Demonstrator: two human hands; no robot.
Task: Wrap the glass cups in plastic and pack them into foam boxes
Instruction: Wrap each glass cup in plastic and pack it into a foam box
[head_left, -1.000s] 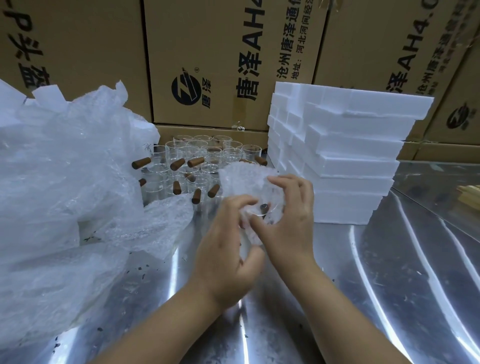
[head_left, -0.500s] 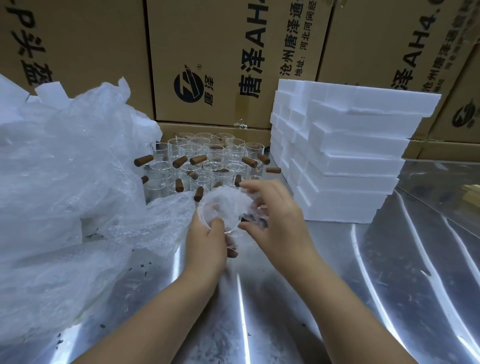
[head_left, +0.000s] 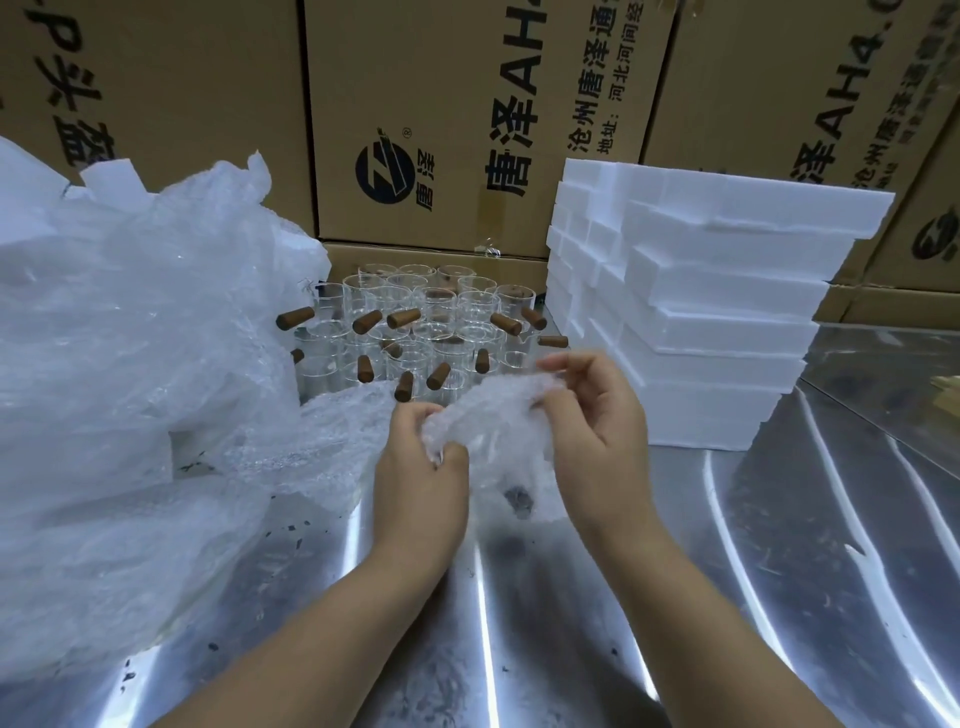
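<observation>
Plastic wrap (head_left: 493, 423) pinched by left hand (head_left: 418, 486) and right hand (head_left: 597, 431), foam boxes (head_left: 727, 317) just beside

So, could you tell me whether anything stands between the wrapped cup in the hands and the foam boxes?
Nothing visible does. The left hand and right hand hold the plastic-wrapped cup just in front of the foam boxes; only steel table shows between them. The unwrapped cups stand further back, off that path.

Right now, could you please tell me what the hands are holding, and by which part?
A bubble-wrapped cup: left hand pinches the wrap's left end, right hand its upper right.
</observation>
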